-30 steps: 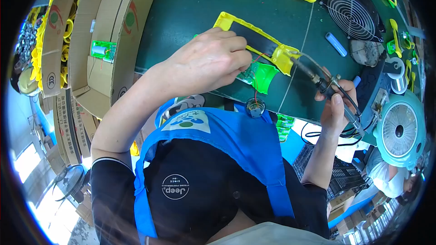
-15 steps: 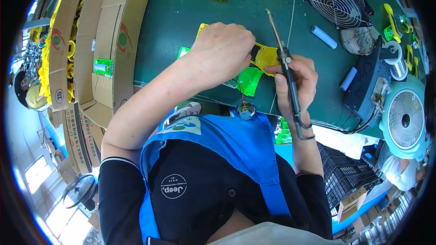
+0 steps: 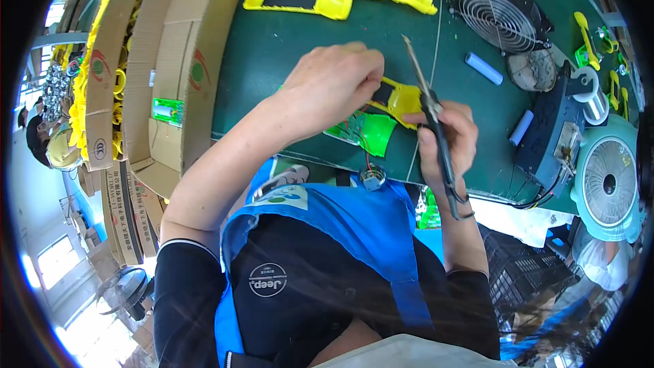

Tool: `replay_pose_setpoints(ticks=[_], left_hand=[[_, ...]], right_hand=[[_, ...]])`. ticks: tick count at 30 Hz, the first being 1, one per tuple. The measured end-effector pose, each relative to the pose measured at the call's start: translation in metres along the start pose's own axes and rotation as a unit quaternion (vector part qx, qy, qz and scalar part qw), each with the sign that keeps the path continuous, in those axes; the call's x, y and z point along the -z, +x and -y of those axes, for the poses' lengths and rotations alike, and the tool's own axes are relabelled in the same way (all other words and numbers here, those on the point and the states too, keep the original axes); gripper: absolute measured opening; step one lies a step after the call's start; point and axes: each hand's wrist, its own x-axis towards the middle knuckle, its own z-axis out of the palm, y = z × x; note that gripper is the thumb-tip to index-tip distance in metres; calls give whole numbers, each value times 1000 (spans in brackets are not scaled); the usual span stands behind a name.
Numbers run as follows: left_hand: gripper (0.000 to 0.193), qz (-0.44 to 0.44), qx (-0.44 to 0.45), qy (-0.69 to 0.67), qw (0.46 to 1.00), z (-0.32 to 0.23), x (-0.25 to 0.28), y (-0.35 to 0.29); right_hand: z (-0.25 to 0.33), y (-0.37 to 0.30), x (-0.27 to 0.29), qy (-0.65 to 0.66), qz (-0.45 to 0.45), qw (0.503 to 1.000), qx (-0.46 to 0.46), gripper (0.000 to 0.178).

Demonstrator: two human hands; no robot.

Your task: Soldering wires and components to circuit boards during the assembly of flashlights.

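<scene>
Gripping soldering iron (image 3: 439, 133), R hand (image 3: 455, 138) now nearer L hand (image 3: 334, 85) vs earlier.

Green-topped workbench (image 3: 477, 133) takes up the middle, thin pale line (image 3: 438, 20) running across its surface. Far left: pale wall (image 3: 39, 228) with a bright window (image 3: 56, 262). Lower left has a blown-out patch of glare (image 3: 88, 324), dark-bladed fan (image 3: 128, 292) near it. Brown cartons (image 3: 121, 218) packed together left of the bench. Round teal fan (image 3: 608, 180) at the right. Black lattice crate (image 3: 511, 266) lower right, blurred. Bench light bright, fairly even. Floor too washed out to read.
</scene>
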Motion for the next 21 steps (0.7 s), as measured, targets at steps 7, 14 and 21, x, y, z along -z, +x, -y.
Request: replay_pose_setpoints(ticks=[7, 14, 21], left_hand=[[27, 26, -102, 160, 981, 24, 26, -20], [54, -34, -99, 135, 985, 19, 6, -116], [55, -297, -11, -13, 955, 16, 49, -51]], right_hand=[[15, 5, 7, -11, -94, 995, 41, 30], [19, -2, 20, -13, -144, 988, -55, 31], [18, 1, 20, 42, -165, 978, -123, 33]])
